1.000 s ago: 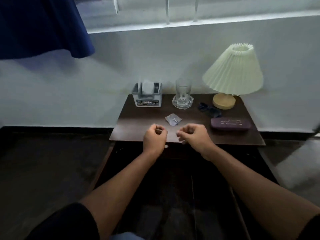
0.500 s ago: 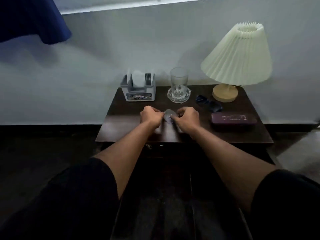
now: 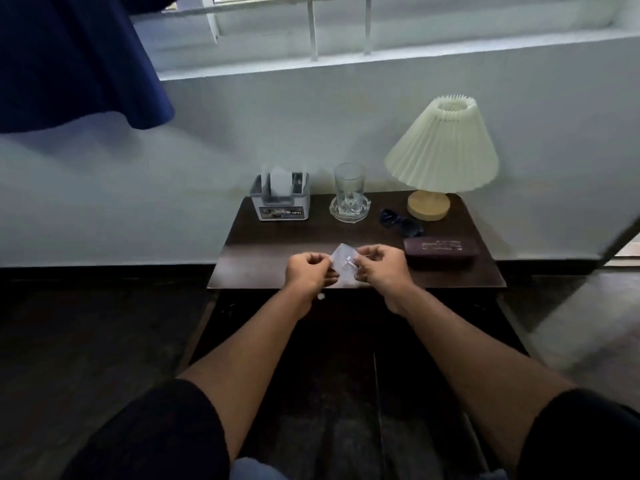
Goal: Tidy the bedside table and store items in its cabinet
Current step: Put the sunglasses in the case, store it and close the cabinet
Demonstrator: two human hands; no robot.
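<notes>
A small clear plastic packet [image 3: 343, 263] with a tiny metal piece inside is held up between both hands, just above the front of the dark wooden bedside table [image 3: 270, 247]. My left hand [image 3: 310, 273] pinches its left edge and my right hand [image 3: 382, 268] pinches its right edge. On the table behind stand a grey tissue box [image 3: 281, 202], a drinking glass [image 3: 349, 183] on a glass ashtray [image 3: 349, 211], dark sunglasses [image 3: 401, 223] and a maroon glasses case [image 3: 440, 251]. The cabinet front below is dark and mostly hidden by my arms.
A cream pleated lamp [image 3: 441, 150] on a wooden base stands at the table's back right. A white wall and barred window sill rise behind. A dark blue curtain [image 3: 76, 60] hangs at upper left. Dark floor lies on both sides.
Both hands reached forward from the table's front edge, took hold of the packet lying on the table and lifted it slightly toward me. The camera tilted up.
</notes>
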